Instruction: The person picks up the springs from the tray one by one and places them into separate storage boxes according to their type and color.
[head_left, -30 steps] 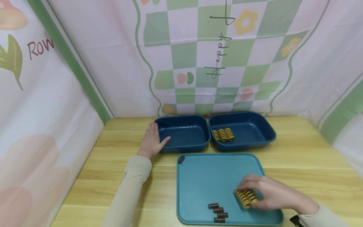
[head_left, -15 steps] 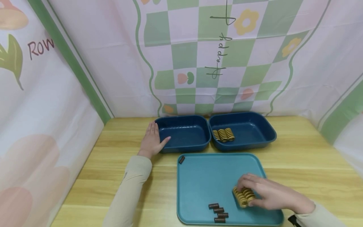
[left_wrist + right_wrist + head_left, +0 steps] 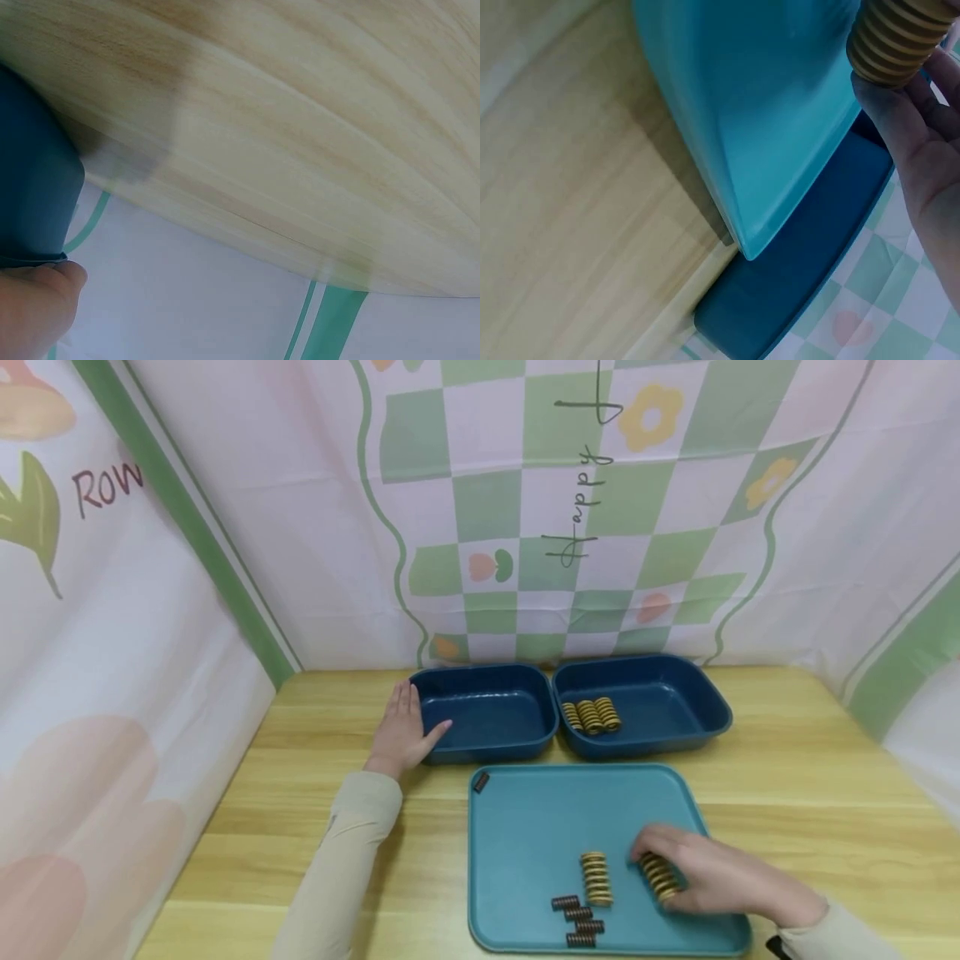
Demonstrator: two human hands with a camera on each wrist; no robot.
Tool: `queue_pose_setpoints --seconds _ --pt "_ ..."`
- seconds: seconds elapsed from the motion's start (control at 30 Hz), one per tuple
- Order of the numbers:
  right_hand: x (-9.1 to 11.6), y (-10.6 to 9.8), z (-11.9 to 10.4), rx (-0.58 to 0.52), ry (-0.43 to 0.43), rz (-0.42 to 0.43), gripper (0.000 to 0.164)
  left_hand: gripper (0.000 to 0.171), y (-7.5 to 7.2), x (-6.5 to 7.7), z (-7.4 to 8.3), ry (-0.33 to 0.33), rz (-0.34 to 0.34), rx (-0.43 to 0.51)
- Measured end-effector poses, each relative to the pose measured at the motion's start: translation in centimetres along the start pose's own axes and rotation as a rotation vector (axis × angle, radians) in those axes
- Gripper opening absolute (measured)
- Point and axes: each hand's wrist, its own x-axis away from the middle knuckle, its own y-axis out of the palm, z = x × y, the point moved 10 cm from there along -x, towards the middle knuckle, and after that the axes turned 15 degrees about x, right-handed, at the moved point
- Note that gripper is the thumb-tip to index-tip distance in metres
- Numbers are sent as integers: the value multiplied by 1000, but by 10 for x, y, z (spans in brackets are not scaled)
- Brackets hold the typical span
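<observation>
My right hand (image 3: 723, 877) pinches a gold coil spring (image 3: 660, 875) by its two ends, over the right part of the teal tray (image 3: 525, 835). In the right wrist view the ribbed spring (image 3: 896, 41) sits between thumb and fingers. Another gold spring (image 3: 596, 878) lies on the tray to the left of that hand. Several small dark brown springs (image 3: 577, 913) are grouped near the tray's front, and one brown spring (image 3: 482, 782) lies in its far left corner. My left hand (image 3: 401, 731) rests with straight fingers against the left blue bin (image 3: 480, 753), its thumb over the rim.
A second blue bin (image 3: 652, 745) stands to the right of the first, behind the tray. Several gold springs (image 3: 591, 716) lie side by side at its left end. The wooden table (image 3: 315, 710) meets a printed cloth backdrop (image 3: 337, 568) at the back and sides.
Earlier my right hand held two gold springs together. One now lies on the tray to the left, and the other stays in the fingers. The left hand has not moved.
</observation>
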Motion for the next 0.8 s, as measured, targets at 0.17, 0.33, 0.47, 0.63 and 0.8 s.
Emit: queue_pose_setpoints --seconds 0.17,0.33,0.47,0.63,0.8 --pt "-3 -12 3 0 -4 66 51 90 -2 1 0 -3 2 -1" --pt "-6 -26 7 -37 38 116 53 91 1 0 -1 -4 -2 -1" --pt "-7 -39 10 -67 49 205 61 91 1 0 -1 -3 -1 -3" --pt "-9 -54 7 -121 -3 330 71 91 0 1 1 -1 1 -8" --pt "-15 -61 12 -240 40 342 70 90 -1 1 3 7 4 -8"
